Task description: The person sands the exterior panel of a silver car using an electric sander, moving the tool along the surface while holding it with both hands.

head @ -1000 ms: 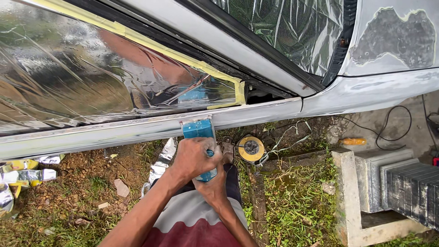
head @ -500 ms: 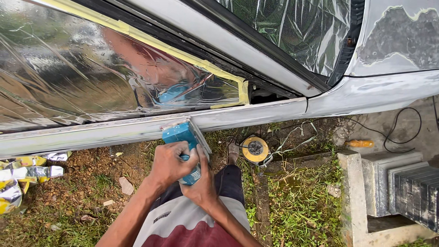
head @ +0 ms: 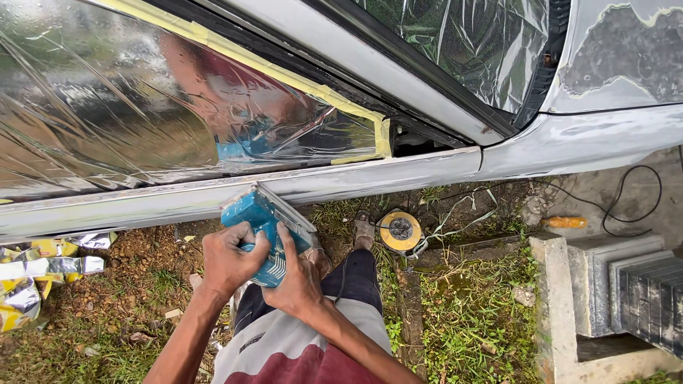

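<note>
Teal sander (head: 262,226), in both hands (head: 260,274), has slid left along sill (head: 370,178).

Few such things show. On the blue power sander (head: 265,235) held in both hands, a small pale label panel with fine dark print sits on the lower side of the body, between the two hands; its lettering is too small to make out. At the far left edge, on the bare soil below the car sill, lies a heap of crumpled wrapping (head: 35,274), silvery foil with yellow patches, torn and folded over itself. A small white mark shows on the dark shorts (head: 250,343), too blurred to tell more.
</note>
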